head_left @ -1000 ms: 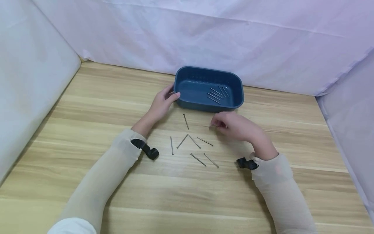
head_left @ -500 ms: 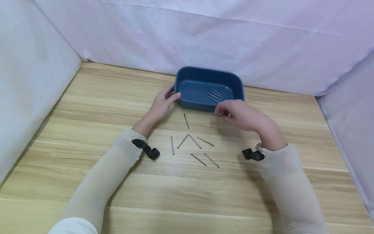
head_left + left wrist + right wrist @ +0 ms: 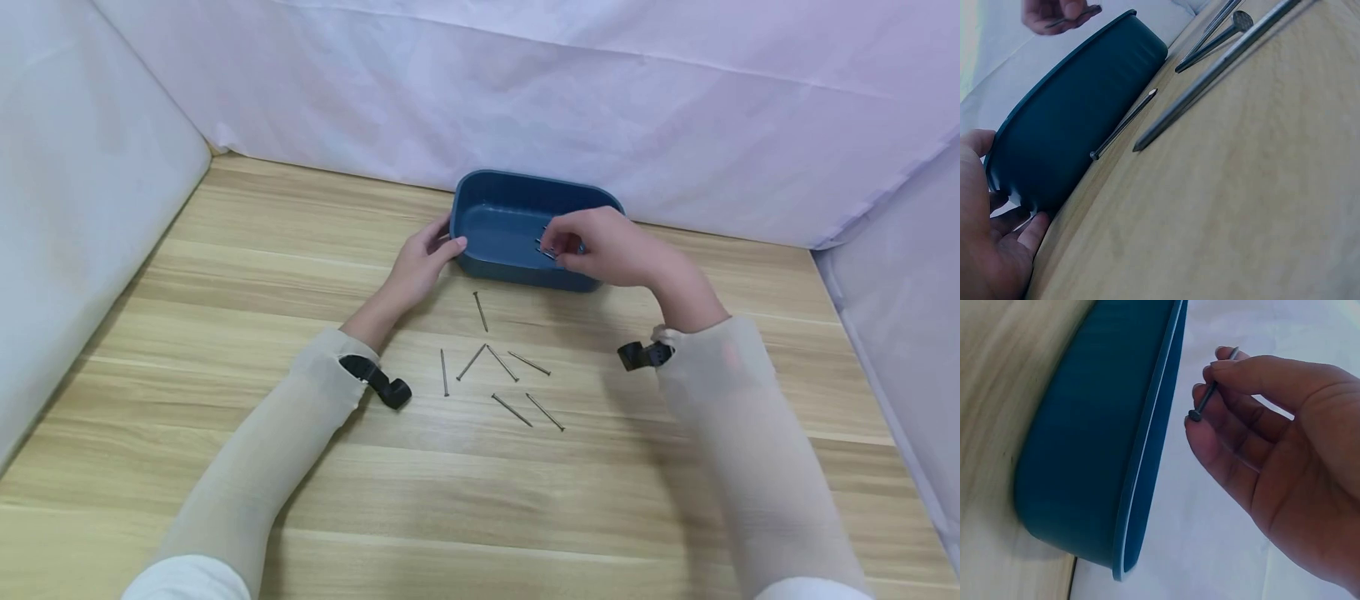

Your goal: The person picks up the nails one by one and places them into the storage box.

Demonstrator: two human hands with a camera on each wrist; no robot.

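Note:
A dark blue plastic tray stands at the back of the wooden table, with several nails inside it, mostly hidden by my right hand. My left hand holds the tray's left end, thumb on the rim and fingers against its outer wall. Above the tray's right half my right hand pinches one nail between thumb and fingertips; the same hand shows over the rim in the left wrist view. Several loose nails lie on the table in front of the tray.
White cloth walls close in the table at the back, left and right. One nail lies just in front of the tray. Black wrist mounts sit at both cuffs. Bare wood stretches towards me.
My right hand has lifted a nail off the table in front of the tray and carried it back and up over the tray. My left hand has stayed on the tray's left end.

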